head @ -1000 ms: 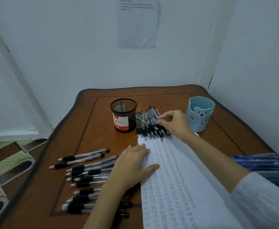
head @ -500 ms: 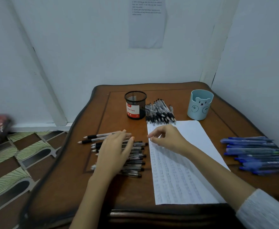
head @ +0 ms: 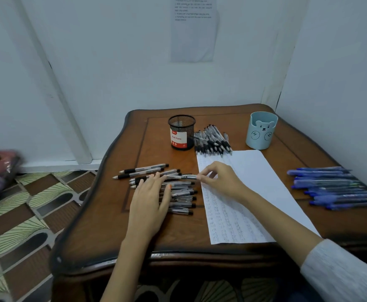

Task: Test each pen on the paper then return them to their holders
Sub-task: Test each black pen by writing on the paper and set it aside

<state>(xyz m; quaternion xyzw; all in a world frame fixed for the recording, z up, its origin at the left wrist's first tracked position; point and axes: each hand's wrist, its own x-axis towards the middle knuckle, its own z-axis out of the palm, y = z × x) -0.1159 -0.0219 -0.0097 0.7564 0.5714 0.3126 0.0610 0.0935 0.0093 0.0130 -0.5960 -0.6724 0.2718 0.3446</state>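
Count: one paper (head: 254, 182), two holders, three pen heaps

Right hand (head: 221, 182) pinches one black pen (head: 186, 176) at the paper's left edge. Left hand (head: 151, 199) lies flat, fingers straight, on the black heap (head: 182, 199) left of the paper. Beyond the paper, a second black heap (head: 213, 140) sits between mesh cup (head: 181, 132) and bear cup (head: 262, 130). To the paper's right lies the blue heap (head: 330, 186). Heaps overlap past counting.
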